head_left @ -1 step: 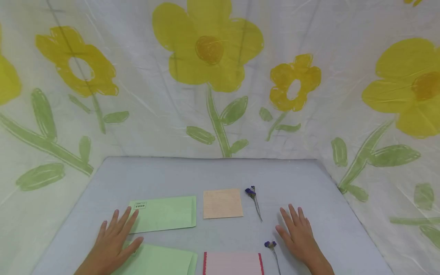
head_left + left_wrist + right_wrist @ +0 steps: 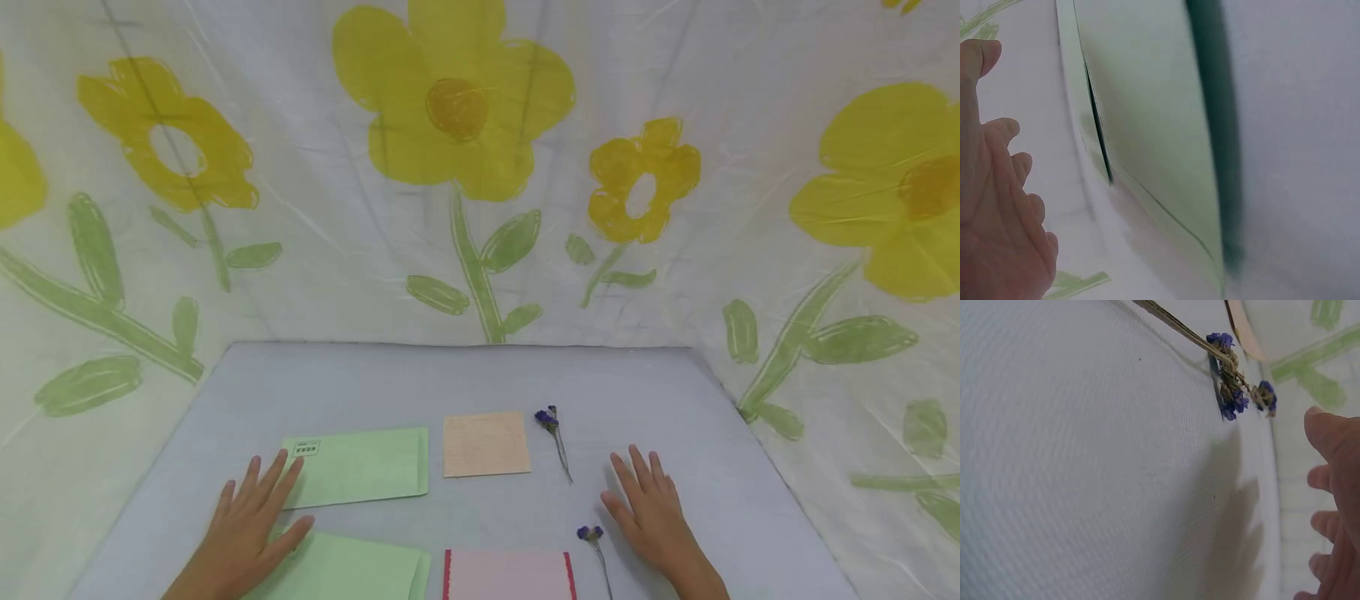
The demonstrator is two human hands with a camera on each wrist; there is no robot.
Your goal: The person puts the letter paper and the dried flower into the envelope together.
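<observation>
My left hand (image 2: 243,533), fingers spread, is over the left ends of two pale green envelopes. The far envelope (image 2: 360,468) bears a small printed box at its upper left; the near green envelope (image 2: 345,567) runs out of the bottom of the head view. On the right, my right hand (image 2: 654,517) has its fingers extended and holds nothing; its shadow falls on the table in the right wrist view. Closest to it lies a dried purple flower (image 2: 591,535) on a thin stem. Farther back is a second dried purple flower sprig (image 2: 551,423).
A peach-coloured paper rectangle (image 2: 487,445) lies between the far envelope and the farther sprig. Below it is a pink sheet with red side edges (image 2: 510,575), cut off by the frame. The pale table (image 2: 360,379) meets a hanging sheet printed with yellow flowers (image 2: 315,275).
</observation>
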